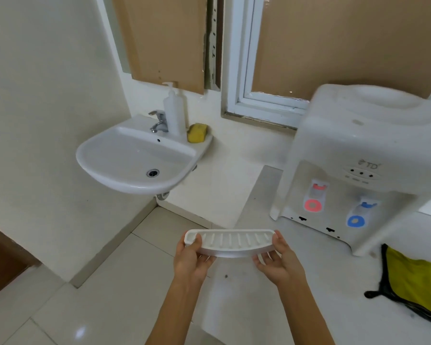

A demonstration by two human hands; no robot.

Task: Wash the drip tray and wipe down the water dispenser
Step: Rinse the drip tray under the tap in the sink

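Observation:
The white slotted drip tray (230, 241) is held level in the air above the counter's left edge. My left hand (190, 260) grips its left end, thumb on the rim and fingers underneath. My right hand (279, 260) grips its right end the same way. The white water dispenser (358, 150) stands on the counter to the right, with a red tap (315, 195) and a blue tap (360, 212); the slot below the taps holds no tray. A yellow cloth with black edging (416, 282) lies on the counter at the right.
A white wall-mounted sink (105, 155) with a chrome tap (158, 122) hangs at the left. A white pump bottle (174, 110) and a yellow sponge (197, 133) sit on its back rim. Tiled floor (85, 295) lies below; a window frame (259, 103) is behind.

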